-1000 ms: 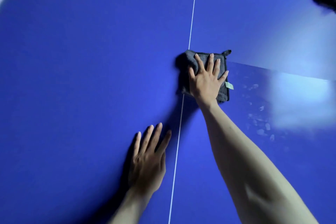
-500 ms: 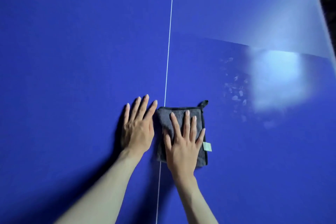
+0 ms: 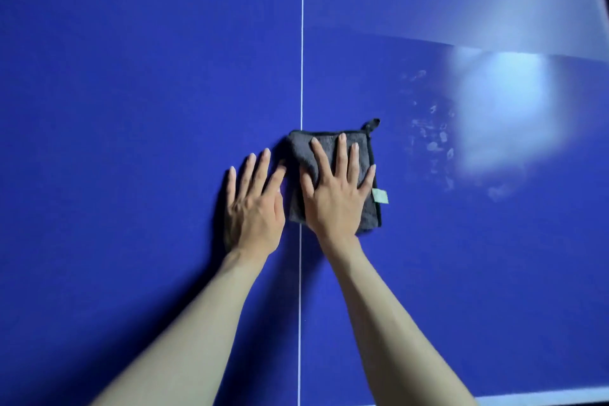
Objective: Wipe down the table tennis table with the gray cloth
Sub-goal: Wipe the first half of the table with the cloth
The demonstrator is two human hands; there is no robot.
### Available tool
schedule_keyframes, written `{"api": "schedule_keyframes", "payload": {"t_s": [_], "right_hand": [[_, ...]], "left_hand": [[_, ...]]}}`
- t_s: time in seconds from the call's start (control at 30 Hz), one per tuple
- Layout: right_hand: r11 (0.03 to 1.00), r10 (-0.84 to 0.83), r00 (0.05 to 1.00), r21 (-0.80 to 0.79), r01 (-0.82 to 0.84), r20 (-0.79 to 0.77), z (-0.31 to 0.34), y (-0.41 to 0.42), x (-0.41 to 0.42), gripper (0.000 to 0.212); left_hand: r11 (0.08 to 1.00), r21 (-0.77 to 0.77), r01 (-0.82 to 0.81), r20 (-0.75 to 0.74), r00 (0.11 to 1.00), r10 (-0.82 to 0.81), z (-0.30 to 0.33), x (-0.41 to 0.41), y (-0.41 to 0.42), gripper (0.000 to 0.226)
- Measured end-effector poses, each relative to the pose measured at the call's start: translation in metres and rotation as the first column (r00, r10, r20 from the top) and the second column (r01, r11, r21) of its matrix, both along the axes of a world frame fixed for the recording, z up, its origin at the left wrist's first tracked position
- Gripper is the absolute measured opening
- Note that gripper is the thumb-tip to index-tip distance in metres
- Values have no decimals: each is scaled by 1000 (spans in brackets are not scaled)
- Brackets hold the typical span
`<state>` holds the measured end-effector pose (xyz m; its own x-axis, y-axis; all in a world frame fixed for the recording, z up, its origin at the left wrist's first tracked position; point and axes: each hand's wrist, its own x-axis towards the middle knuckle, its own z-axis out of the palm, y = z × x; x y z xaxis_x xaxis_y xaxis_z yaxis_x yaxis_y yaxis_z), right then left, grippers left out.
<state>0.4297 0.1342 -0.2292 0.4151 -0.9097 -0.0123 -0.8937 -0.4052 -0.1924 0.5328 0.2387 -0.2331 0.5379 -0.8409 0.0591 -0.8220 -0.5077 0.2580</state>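
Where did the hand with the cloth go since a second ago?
The right hand slid the gray cloth back toward the person along the white centre line, from a long reach to right beside the left hand. Nothing was picked up or let go. The right hand's fingers are still flat on the cloth, the left hand is still flat on the blue table, and the smudges remain unwiped.

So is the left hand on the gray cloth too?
No, the left hand lies flat on the bare blue table beside the gray cloth; only the right hand presses it.
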Motion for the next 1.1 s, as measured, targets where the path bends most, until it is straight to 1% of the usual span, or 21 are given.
{"api": "schedule_keyframes", "payload": {"t_s": [0.1, 0.23, 0.33, 0.5, 0.6, 0.7, 0.77, 0.9, 1.03, 1.1], "right_hand": [[1000, -27, 999, -13, 28, 45, -2, -36, 27, 58], [1000, 21, 999, -14, -20, 46, -5, -19, 8, 58], [999, 39, 998, -26, -38, 55, -4, 27, -28, 58], [999, 48, 997, -10, -47, 60, 2, 143, -104, 59], [998, 59, 998, 29, -60, 23, 5, 215, -150, 60], [995, 98, 995, 36, -98, -8, 5, 258, -198, 64], [995, 103, 995, 21, -103, -15, 2, 260, -224, 66], [998, 63, 998, 4, -63, -28, 0, 225, -249, 65], [999, 51, 997, 11, -50, -65, 0, 179, -252, 66], [999, 48, 995, 19, -47, -89, 1, 156, -240, 67]], "left_hand": [[999, -44, 2, 14, 1000, -1, -3, -1, 0, 51], [998, -61, -4, 17, 1000, 5, -6, -1, 0, 48], [996, -85, -5, 9, 1000, 6, -6, -2, 0, 49], [996, -91, -18, -28, 999, 15, -5, -3, 0, 50], [997, -82, -12, -49, 999, 8, -3, -3, 2, 51], [996, -84, 1, -65, 998, -6, -1, -5, 5, 51], [996, -93, -2, -64, 998, -4, -1, -5, 6, 50], [994, -112, -18, -70, 998, 10, 1, -7, 4, 49], [991, -126, -35, -79, 997, 25, 2, -7, 3, 47], [991, -129, -42, -76, 997, 32, 1, -8, 3, 47]]}}
